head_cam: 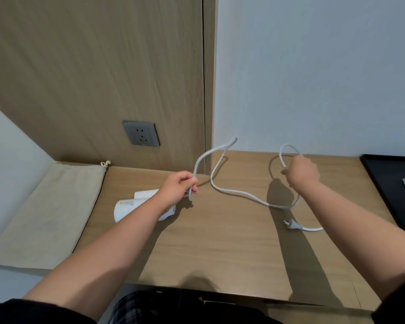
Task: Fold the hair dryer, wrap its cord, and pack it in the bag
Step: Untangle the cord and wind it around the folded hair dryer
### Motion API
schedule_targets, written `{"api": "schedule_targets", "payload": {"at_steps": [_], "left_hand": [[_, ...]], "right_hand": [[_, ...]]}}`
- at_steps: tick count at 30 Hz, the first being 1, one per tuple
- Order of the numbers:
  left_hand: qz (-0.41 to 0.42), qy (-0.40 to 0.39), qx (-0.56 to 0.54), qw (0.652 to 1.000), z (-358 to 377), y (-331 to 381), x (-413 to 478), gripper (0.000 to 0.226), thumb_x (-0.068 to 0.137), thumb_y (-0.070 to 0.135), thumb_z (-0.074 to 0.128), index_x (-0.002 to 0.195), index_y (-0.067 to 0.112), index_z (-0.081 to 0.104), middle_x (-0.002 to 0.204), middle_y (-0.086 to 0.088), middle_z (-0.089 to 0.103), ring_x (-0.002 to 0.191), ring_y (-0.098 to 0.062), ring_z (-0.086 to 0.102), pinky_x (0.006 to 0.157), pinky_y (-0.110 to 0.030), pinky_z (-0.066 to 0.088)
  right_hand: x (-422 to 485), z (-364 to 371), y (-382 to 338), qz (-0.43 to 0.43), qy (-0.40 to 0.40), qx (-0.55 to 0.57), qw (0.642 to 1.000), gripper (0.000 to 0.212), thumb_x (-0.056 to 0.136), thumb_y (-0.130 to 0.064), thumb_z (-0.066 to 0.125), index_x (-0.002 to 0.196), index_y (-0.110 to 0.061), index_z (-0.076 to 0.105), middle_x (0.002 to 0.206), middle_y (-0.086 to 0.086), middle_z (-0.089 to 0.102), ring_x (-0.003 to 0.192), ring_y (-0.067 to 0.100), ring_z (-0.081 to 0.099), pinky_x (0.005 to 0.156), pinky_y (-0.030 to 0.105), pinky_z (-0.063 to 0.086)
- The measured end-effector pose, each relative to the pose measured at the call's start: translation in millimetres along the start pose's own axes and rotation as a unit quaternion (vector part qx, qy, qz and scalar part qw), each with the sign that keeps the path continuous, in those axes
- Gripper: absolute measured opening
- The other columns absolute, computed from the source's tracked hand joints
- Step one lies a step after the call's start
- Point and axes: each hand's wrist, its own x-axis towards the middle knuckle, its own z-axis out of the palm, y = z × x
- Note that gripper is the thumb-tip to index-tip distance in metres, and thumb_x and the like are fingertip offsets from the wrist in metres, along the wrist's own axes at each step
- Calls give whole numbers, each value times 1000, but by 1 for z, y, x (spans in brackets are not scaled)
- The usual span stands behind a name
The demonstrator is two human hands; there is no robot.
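Though slack (plug (291,224) on desk (220,249)), cord (250,196) from left grip (179,186) to right grip (302,172).

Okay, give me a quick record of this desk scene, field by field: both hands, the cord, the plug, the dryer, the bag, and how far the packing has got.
left hand: grips the cord close to the hair dryer
right hand: holds a loop of the cord above the desk
cord: white, loose, sags to the desk between the hands
plug: lies on the desk, not in the wall socket
hair dryer: white, lies on the desk, partly hidden by the left forearm
bag: beige drawstring, lies flat at the left
progress: cord not yet wrapped, dryer not in the bag
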Motion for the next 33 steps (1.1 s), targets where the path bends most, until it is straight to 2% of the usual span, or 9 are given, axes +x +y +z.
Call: {"api": "schedule_targets", "payload": {"at_steps": [2,5,8,11,13,18,22,29,33], "left_hand": [[12,-18,35,999,2,-2,-1,17,96,7,54,85,3,66,76,-8,66,75,-21,64,82,-35,54],[33,-27,73,996,9,-5,-4,16,93,7,58,89,-4,68,76,-10,65,70,-18,62,69,-19,52],[48,-31,103,993,14,-7,-3,14,92,8,60,86,-2,69,75,-11,66,66,-15,61,60,-10,48],[49,-41,125,990,15,-8,-4,12,91,10,62,84,6,71,76,-8,68,66,-11,60,61,-11,47],[46,-41,160,985,13,-10,-7,14,91,12,61,82,11,72,81,-2,69,73,-8,59,66,-16,44],[19,55,188,980,-22,-28,-18,17,94,13,56,99,17,72,107,6,67,103,-9,57,80,-16,39],[-10,155,250,956,-66,-57,-31,29,91,5,52,113,15,67,127,-5,57,122,-21,46,97,-26,35],[-178,193,166,951,-112,-84,-39,61,95,28,55,148,8,31,153,-14,32,139,-28,33,108,-32,27],[-295,172,-17,940,-118,-90,-29,60,92,45,54,142,15,37,134,-9,46,121,-30,47,92,-39,41]], "right_hand": [[-1,-4,-9,-17,21,16,1000,23,89,-12,58,105,3,60,106,25,67,96,39,63,70,36,45],[-23,-2,-35,-116,38,68,990,56,84,1,47,138,-8,34,127,22,53,110,40,56,82,42,47],[-46,6,-55,-300,52,90,948,77,74,6,52,145,-12,29,144,17,36,129,34,40,100,42,41],[-59,20,-69,-504,89,-16,859,42,66,1,65,107,-8,61,108,16,63,100,35,59,85,40,47],[-65,24,-75,-565,118,-120,808,22,62,0,70,77,-11,60,69,9,64,66,29,62,66,33,47],[-63,32,-71,-364,-170,-389,829,32,88,-16,51,120,-17,54,120,3,62,111,26,60,87,35,45],[-63,61,-90,-358,-254,-277,855,57,83,-55,51,126,-18,48,123,8,56,110,31,56,88,41,49],[-76,89,-165,-301,-238,24,923,53,95,-29,48,141,-8,34,128,17,57,117,32,54,96,33,41],[-77,103,-187,-238,-289,68,925,53,95,-28,48,142,-9,34,141,13,48,125,30,49,100,31,38]]}}
